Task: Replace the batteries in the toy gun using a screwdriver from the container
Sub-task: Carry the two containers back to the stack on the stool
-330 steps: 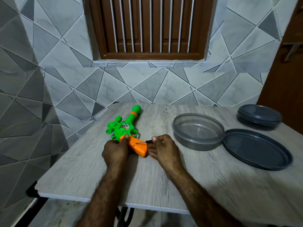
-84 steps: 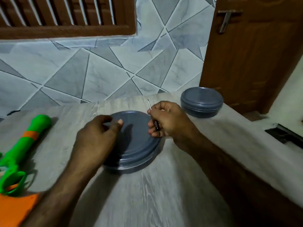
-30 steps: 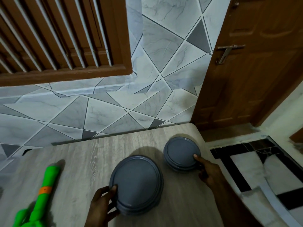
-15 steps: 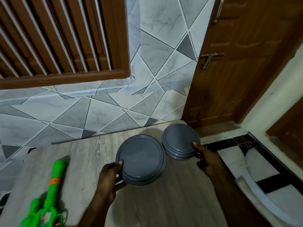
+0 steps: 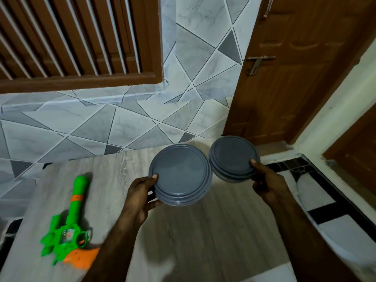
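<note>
Your left hand [image 5: 140,197] grips the big container [image 5: 180,175] at mid-frame, fingers clamped on its rim; your right hand [image 5: 266,180] likewise pinches the small container [image 5: 234,157] just right of it. The gun [image 5: 69,226] lies on the desk [image 5: 203,241] at lower left.

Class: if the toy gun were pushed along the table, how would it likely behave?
The toy gun looks like hollow plastic, so probably light and stiff. It lies flat on its side, so it would likely slide rather than roll. Its orange grip might make it pivot.
</note>
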### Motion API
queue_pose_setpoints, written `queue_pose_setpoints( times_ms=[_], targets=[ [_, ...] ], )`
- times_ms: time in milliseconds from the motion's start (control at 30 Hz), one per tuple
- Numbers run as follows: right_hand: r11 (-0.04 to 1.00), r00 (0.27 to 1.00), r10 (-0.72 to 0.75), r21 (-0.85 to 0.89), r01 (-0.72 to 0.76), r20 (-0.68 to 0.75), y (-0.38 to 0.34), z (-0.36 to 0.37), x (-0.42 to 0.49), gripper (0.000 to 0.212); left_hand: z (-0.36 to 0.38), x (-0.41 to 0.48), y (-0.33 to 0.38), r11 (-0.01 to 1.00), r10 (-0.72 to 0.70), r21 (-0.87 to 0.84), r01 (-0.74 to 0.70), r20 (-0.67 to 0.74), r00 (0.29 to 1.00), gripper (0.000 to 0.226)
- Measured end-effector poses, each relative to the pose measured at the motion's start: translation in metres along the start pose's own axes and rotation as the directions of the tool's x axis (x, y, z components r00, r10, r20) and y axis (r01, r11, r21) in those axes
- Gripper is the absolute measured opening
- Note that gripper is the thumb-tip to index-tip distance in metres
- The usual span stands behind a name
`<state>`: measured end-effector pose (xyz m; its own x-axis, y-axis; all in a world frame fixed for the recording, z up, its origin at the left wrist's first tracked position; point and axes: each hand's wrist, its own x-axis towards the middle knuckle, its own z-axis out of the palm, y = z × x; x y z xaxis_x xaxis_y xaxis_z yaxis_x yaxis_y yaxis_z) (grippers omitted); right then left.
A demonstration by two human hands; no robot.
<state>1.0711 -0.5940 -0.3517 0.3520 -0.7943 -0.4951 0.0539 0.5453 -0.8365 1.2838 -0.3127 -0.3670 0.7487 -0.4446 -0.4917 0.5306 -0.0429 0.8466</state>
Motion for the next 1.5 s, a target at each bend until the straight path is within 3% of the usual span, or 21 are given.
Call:
queue_pose_setpoints(
  times_ms=[367,533,967,1500],
  targets=[
    [0.999,0.982,0.024,-0.038,-0.017,0.185,-0.022,-0.018,0.026,0.036,0.033,-0.032,-0.005,0.997,0.048,-0.05,-0.057,-0.166,0.985,0.036],
    [0.99,0.957,0.041,-0.14,0.0,0.287,-0.052,-0.022,0.048,0.023,0.066,-0.047,-0.024,0.988,0.057,-0.12,-0.098,-0.302,0.952,0.04],
    [0.952,0.88,0.151,-0.306,-0.008,0.449,-0.101,-0.047,0.072,0.018,0.143,-0.134,-0.085,0.924,0.019,-0.312,-0.221,-0.542,0.84,0.048],
    [0.881,0.69,0.329,-0.473,0.022,0.645,-0.069,-0.07,-0.019,0.027,0.141,-0.282,-0.172,0.829,-0.02,-0.378,-0.413,-0.757,0.653,0.043]
  ],
)
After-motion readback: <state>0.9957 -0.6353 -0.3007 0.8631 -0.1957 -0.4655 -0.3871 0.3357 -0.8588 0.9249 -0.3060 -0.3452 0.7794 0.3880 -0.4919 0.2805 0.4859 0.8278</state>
